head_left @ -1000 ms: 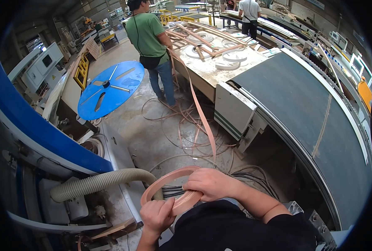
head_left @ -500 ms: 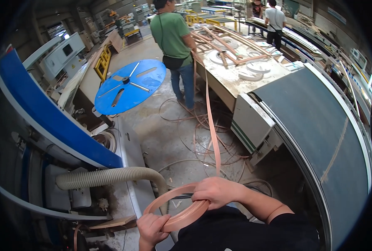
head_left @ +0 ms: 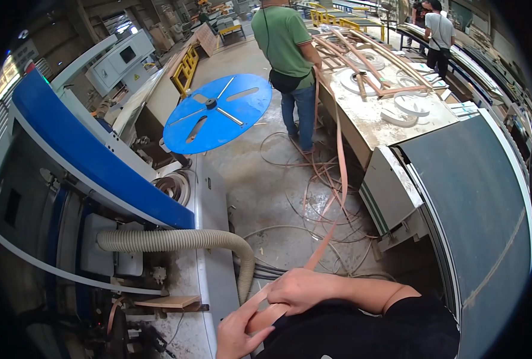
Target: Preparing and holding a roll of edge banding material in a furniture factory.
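Observation:
A coil of pinkish-brown edge banding [head_left: 267, 317] is held low in front of my body, seen nearly edge-on and partly covered by my hands. My right hand [head_left: 299, 291] is closed over its upper right side. At the lower left, my left hand [head_left: 242, 334] has the coil between its thumb and fingers. From beside my right hand, a loose length of the banding strip [head_left: 341, 161] runs up and away toward a person in a green shirt [head_left: 282, 45], who stands at the worktable.
Tangled strips [head_left: 322, 179] lie on the floor ahead. To the left are a machine with a blue cover [head_left: 98, 155], a ribbed hose [head_left: 176, 240] and a slotted blue disc [head_left: 218, 113]. A dark conveyor belt [head_left: 469, 197] is on the right; frames lie on the worktable [head_left: 367, 128].
The coil has tilted from an open ring to nearly edge-on. My left hand has come closer to my right and shifted its grip. The strip now bends and twists, and the view has swung left.

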### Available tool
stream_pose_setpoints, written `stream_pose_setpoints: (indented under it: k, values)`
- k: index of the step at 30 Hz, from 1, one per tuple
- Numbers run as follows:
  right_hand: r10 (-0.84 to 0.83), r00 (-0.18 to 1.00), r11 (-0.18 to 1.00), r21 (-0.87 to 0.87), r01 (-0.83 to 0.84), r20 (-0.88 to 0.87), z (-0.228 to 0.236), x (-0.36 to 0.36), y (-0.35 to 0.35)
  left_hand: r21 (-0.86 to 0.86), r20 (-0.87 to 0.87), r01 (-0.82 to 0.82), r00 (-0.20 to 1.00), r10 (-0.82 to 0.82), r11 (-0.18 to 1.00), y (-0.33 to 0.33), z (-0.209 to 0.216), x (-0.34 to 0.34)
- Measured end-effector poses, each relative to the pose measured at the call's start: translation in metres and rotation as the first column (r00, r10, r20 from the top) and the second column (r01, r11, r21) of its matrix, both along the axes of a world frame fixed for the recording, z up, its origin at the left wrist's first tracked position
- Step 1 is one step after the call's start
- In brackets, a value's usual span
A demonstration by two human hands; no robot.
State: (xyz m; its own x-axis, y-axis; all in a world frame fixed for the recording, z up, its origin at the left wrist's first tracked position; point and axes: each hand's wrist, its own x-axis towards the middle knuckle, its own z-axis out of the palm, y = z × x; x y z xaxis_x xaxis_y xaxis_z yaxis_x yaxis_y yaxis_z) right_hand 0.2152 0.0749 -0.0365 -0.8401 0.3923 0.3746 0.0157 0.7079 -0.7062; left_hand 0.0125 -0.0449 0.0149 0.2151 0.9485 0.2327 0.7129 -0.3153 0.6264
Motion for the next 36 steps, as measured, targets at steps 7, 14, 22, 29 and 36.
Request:
stream_pose_setpoints:
  k: [7,14,22,29,36]
  values:
    - [0.147,0.988,0.985,-0.086,-0.15,-0.037,-0.001,0.023,0.023,-0.037,-0.047,-0.145,0.989,0.143,0.989,0.006,-0.005,0.032]
    - [0.151,0.977,0.984,-0.069,-0.163,-0.151,-0.012,0.047,0.048,0.111,-0.111,-0.115,0.986,0.127,0.987,-0.006,-0.007,0.032]
    - [0.3,0.949,0.944,-0.112,-0.31,-0.101,-0.017,0.044,0.053,-0.144,0.039,-0.215,0.974,0.223,0.966,-0.034,-0.009,0.038]
    - [0.371,0.928,0.924,-0.116,-0.366,0.027,-0.006,0.038,0.05,-0.265,0.007,-0.277,0.957,0.289,0.924,-0.053,-0.012,0.024]
    - [0.377,0.922,0.924,-0.102,-0.369,0.087,-0.02,0.045,0.042,-0.351,-0.037,-0.197,0.98,0.196,0.916,-0.052,-0.006,0.015]
